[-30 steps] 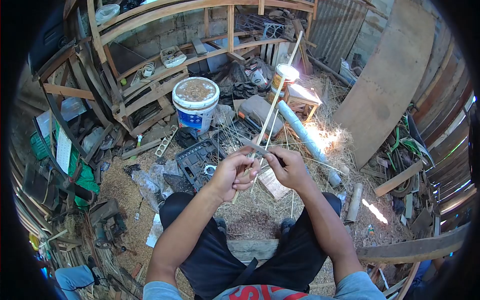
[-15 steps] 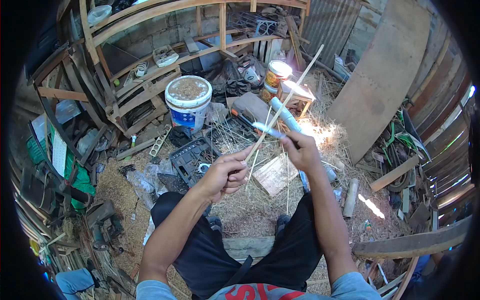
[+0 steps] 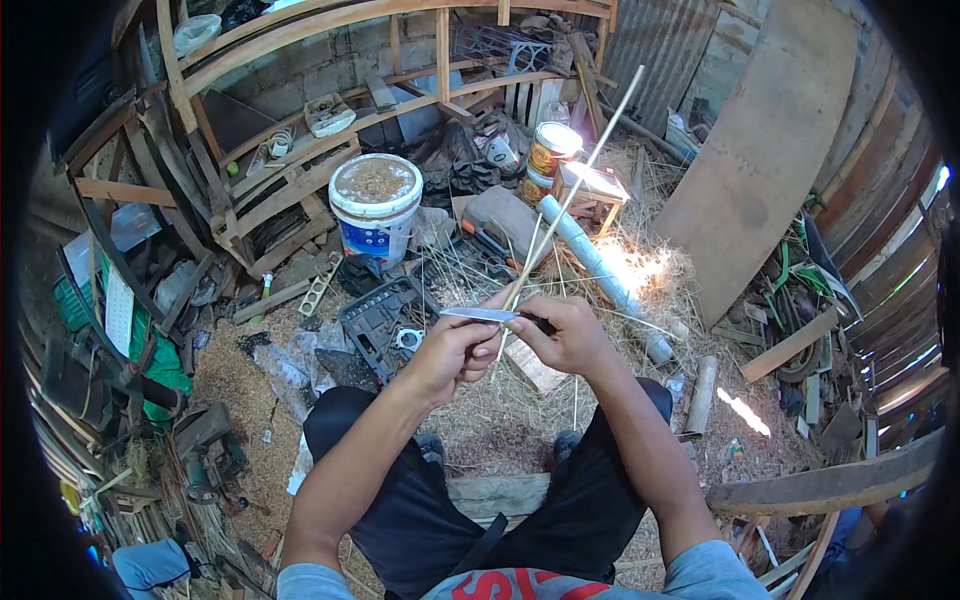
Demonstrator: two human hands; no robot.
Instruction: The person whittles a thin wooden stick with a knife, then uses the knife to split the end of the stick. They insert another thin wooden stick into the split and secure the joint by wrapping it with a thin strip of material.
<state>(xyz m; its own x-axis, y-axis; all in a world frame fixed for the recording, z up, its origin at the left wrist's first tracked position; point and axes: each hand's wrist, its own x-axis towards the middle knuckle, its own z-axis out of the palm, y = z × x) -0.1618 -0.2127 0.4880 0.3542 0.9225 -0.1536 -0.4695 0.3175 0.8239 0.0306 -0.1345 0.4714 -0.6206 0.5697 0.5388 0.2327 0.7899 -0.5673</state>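
My left hand (image 3: 452,352) is closed around the lower part of a long, thin pale stick (image 3: 590,160), which looks like a bamboo strip and slants up to the right. In my right hand (image 3: 570,338) is a knife (image 3: 482,314), its dark handle in the fist and its blade pointing left. The blade lies across the stick close to my left fingers, and my right thumb is beside it. Both hands are close together above my knees. Below them, a flat wooden block (image 3: 535,368) lies on the shavings, partly hidden by my right hand.
A white bucket (image 3: 377,215) stands ahead on the left, near an open black tool case (image 3: 385,325). A pale blue pipe (image 3: 600,270) lies to the right of the stick. Beyond are stacked cans (image 3: 552,150) and a small wooden stool (image 3: 597,190). A large board (image 3: 765,150) leans at right.
My right hand has drawn the knife down and back along the stick to my left hand. The blade now points left across the stick, whose upper end has shifted slightly up.
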